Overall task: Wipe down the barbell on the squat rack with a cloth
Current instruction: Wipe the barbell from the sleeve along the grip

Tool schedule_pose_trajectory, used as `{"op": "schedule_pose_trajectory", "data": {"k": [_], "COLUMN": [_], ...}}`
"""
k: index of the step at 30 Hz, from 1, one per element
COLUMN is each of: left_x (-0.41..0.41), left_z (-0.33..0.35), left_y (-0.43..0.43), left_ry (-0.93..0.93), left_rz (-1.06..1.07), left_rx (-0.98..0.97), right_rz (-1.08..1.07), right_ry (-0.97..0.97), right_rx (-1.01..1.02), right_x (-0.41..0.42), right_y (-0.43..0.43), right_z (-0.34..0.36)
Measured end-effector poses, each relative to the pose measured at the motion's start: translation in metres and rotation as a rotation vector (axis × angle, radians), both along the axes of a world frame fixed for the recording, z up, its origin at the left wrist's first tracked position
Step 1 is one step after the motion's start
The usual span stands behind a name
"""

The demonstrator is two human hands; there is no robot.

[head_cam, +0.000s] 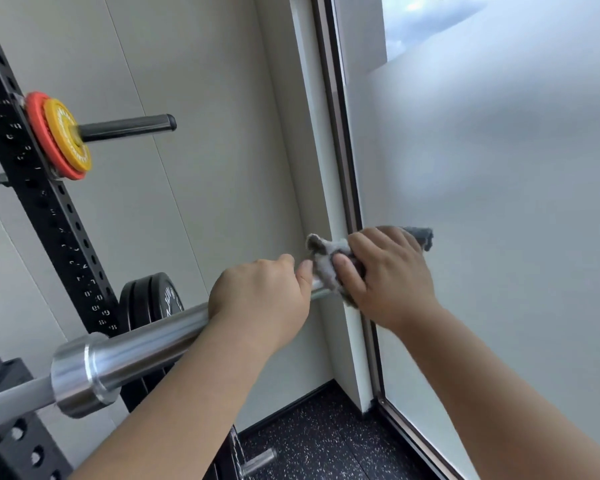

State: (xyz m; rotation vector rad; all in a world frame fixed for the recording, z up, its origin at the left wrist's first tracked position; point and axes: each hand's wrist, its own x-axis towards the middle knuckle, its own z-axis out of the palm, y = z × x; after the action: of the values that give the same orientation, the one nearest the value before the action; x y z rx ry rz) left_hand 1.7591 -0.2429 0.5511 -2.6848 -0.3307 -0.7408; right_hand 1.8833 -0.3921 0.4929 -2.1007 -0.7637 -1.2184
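The right hand (392,271) grips the cloth (329,261) around the barbell (146,344) sleeve's seemingly outer end, left hand (260,299) clasping bare sleeve just inboard, its axis running back toward the rack.

Barbell (146,344) end near window frame (345,168) — gap perhaps tight | left: rack upright (54,216) blocks | below: open floor (326,441)

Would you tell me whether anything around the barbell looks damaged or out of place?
Nothing stands out. The left hand grips the barbell sleeve, the right hand wraps the grey cloth around it, and the coloured plates sit flush on their peg.
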Motion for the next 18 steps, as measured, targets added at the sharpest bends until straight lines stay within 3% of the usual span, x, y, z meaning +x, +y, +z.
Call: {"op": "schedule_pose_trajectory", "data": {"k": [3, 6, 10, 15, 18], "left_x": [-0.018, -0.042, -0.058, -0.046, -0.042], "left_z": [-0.003, -0.012, -0.018, -0.004, 0.006], "left_y": [0.005, 0.018, 0.040, 0.040, 0.047], "left_ry": [-0.007, -0.108, -0.099, 0.004, 0.046], "left_rz": [-0.126, -0.072, 0.082, 0.107, 0.076], "left_rx": [-0.010, -0.009, 0.019, -0.023, -0.111], "right_rz": [-0.098, -0.119, -0.001, 0.183, 0.113], "right_ry": [0.150, 0.191, 0.085, -0.118, -0.101], "right_rx": [0.030, 0.045, -0.014, -0.174, -0.064], "right_x": [0.010, 0.000, -0.038, -0.054, -0.026], "right_y": [-0.008, 0.005, 0.030, 0.034, 0.019], "right_z": [0.011, 0.006, -0.005, -0.009, -0.002]}}
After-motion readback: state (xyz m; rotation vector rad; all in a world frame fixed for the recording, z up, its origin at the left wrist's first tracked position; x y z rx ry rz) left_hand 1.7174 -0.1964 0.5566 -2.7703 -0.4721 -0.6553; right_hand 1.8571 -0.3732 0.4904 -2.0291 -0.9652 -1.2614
